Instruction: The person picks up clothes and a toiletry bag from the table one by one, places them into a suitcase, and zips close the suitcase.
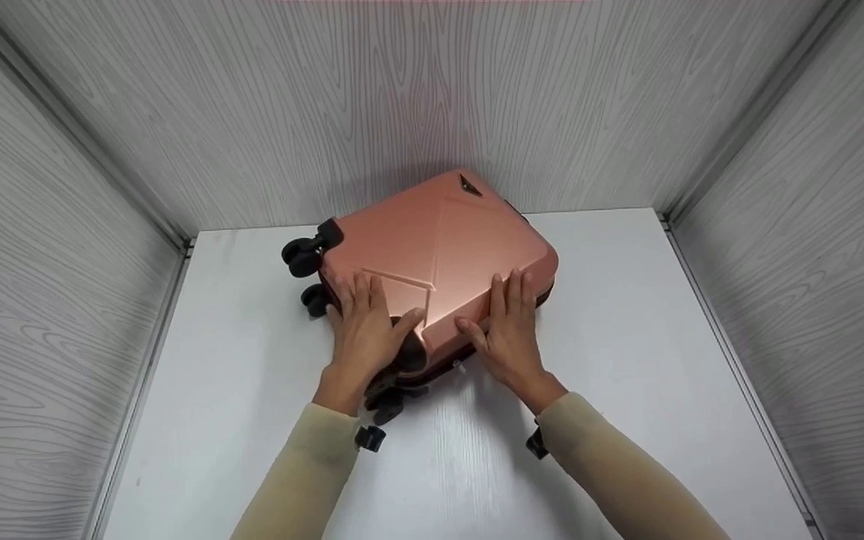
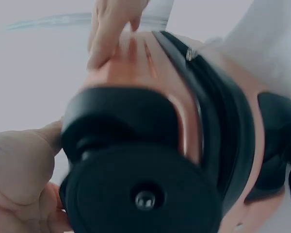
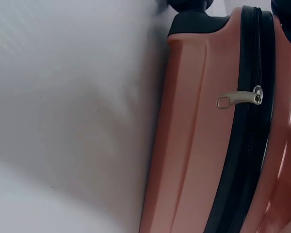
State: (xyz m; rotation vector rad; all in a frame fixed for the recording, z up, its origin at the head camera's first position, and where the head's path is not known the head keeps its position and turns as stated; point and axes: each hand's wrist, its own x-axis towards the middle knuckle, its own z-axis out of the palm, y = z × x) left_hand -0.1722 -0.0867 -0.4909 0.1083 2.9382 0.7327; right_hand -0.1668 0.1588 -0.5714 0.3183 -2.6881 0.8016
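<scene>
A rose-pink hard-shell suitcase (image 1: 469, 240) lies flat on the white tabletop, turned at an angle, with its black wheels (image 1: 303, 256) toward the left. My left hand (image 1: 364, 330) rests with extended fingers on the shell near the wheel end, its thumb by the near corner. On the near long side, my right hand (image 1: 508, 334) touches the shell with straight fingers. A large black wheel (image 2: 145, 194) fills the left wrist view beside the left palm. In the right wrist view, a metal zipper pull (image 3: 238, 98) hangs from the black zipper band (image 3: 247, 145).
Wood-grain panels stand around the white tabletop (image 1: 612, 315): a back wall (image 1: 417, 90), a left wall (image 1: 49, 300) and a right wall (image 1: 814, 262). The suitcase's far corner lies close to the back wall. Tabletop shows on both sides of the suitcase and in front.
</scene>
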